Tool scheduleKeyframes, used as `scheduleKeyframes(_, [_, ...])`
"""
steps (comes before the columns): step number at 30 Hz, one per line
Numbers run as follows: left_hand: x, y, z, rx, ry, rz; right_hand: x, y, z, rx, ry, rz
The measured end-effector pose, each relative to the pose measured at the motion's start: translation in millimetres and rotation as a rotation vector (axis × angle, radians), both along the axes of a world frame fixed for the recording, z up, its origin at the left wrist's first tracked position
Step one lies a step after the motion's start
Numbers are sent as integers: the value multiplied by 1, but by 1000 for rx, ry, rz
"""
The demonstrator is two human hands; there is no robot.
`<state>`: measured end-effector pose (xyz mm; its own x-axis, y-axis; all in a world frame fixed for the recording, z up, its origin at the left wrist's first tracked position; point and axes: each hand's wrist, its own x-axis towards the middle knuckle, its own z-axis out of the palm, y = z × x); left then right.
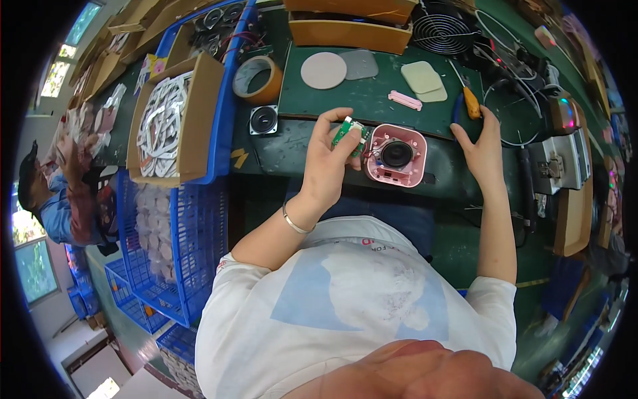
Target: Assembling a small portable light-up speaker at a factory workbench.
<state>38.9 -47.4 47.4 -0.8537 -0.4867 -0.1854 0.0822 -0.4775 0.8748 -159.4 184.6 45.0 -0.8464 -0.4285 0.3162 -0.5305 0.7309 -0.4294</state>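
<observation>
My left hand [327,159] is closed on a small green circuit board [350,136] with a white connector. Just right of it stands a pink speaker housing [397,178], its open side up, with a round black speaker [397,154] inside. Thin wires show between board and housing. My right hand [483,149] has thumb and fingers apart at a tool with an orange handle [471,104], a blue part and a slim metal shaft. Whether the fingertips touch the tool is unclear. A pink strip-shaped part [405,100] lies beyond the housing.
Round and rounded pads [323,70] lie at the back. To the left are a tape roll [274,76], a loose square speaker [264,120], a carton of white parts [189,120] and blue crates [203,246]. A fan guard [442,33] and cables stand back right. Another person [63,206] sits far left.
</observation>
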Motion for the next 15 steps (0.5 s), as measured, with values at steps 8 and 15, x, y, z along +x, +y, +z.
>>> scheduleKeyframes(8, [16,-16,5,73,-76,-125,-23,-13,-6,2,155,-8])
scheduleKeyframes(15, [24,-18,10,-3,-99,-158,-40,-19,-5,-19,175,-166])
